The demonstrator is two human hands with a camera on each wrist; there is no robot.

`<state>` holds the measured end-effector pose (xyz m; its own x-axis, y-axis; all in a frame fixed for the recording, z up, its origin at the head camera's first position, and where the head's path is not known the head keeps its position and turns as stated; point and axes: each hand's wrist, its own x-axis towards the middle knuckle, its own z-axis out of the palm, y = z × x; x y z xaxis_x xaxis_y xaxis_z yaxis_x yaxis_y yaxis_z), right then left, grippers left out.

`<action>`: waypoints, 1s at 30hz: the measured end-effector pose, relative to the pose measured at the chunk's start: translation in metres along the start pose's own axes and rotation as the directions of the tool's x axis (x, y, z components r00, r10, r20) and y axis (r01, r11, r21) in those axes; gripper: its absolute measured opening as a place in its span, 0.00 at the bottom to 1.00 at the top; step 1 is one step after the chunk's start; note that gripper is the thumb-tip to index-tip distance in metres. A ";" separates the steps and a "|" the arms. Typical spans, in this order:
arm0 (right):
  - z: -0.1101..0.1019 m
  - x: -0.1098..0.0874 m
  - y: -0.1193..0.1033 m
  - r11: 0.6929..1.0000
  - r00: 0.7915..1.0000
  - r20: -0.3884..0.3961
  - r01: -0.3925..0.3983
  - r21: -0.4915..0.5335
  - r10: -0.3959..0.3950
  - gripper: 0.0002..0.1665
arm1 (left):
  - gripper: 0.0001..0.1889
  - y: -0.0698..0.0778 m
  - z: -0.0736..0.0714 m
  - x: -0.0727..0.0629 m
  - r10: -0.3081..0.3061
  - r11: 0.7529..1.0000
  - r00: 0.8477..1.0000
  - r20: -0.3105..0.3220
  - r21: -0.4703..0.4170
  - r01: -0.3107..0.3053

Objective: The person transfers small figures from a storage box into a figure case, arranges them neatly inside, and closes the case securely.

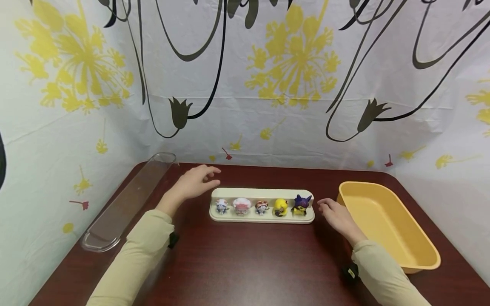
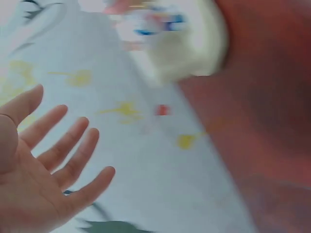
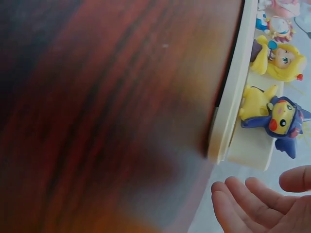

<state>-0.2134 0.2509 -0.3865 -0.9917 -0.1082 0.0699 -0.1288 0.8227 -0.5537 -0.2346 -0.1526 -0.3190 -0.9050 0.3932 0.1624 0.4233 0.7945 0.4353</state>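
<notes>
A cream display stand [image 1: 249, 219] on the table holds several small toy figures in a row. Rightmost is a yellow figure in a purple hood [image 3: 282, 116], beside a yellow-haired figure [image 3: 284, 60]. Further left come a small figure with reddish headwear [image 1: 262, 207], a pink-and-white figure [image 1: 242, 206] and a white-and-grey one [image 1: 221, 206]. My left hand [image 1: 197, 182] hovers off the stand's left end, fingers spread and holding nothing. Just past the right end is my right hand [image 1: 338, 216], its fingers loosely bent and apart from the stand. The left wrist view is blurred around the stand.
A long clear plastic cover [image 1: 128, 202] lies along the table's left side. On the right stands a yellow tray [image 1: 383, 221], close to my right forearm. A patterned cloth [image 1: 245, 127] hangs behind the dark red table [image 1: 245, 263].
</notes>
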 end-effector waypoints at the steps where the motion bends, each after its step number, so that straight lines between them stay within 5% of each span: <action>1: 0.000 -0.001 0.001 1.000 1.000 0.004 0.001 -0.008 -0.001 0.21 | 0.20 0.008 -0.006 -0.002 0.019 1.000 1.000 -0.017 0.020 -0.018; 9: 0.004 -0.002 0.006 0.999 0.999 0.048 0.013 -0.049 -0.010 0.20 | 0.21 0.061 -0.047 -0.032 0.114 0.978 0.992 -0.055 0.183 -0.103; 16: 0.007 -0.002 0.011 0.995 0.997 0.059 0.055 -0.085 -0.050 0.18 | 0.24 0.079 -0.080 -0.061 0.161 0.939 0.983 -0.088 0.320 -0.126; 22: 0.009 -0.003 0.014 0.990 0.995 0.052 0.095 -0.109 -0.090 0.19 | 0.24 0.067 -0.105 -0.085 0.150 0.923 0.980 -0.130 0.373 -0.092; 30: 0.012 -0.002 0.013 0.979 0.989 0.068 0.140 -0.150 -0.131 0.19 | 0.26 0.017 -0.115 -0.106 0.064 0.930 0.991 -0.118 0.368 -0.016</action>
<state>-0.2130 0.2545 -0.4039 -0.9637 -0.2528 0.0857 -0.2654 0.8737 -0.4076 -0.1365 -0.2340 -0.2272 -0.8747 0.3860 0.2932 0.4237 0.9026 0.0758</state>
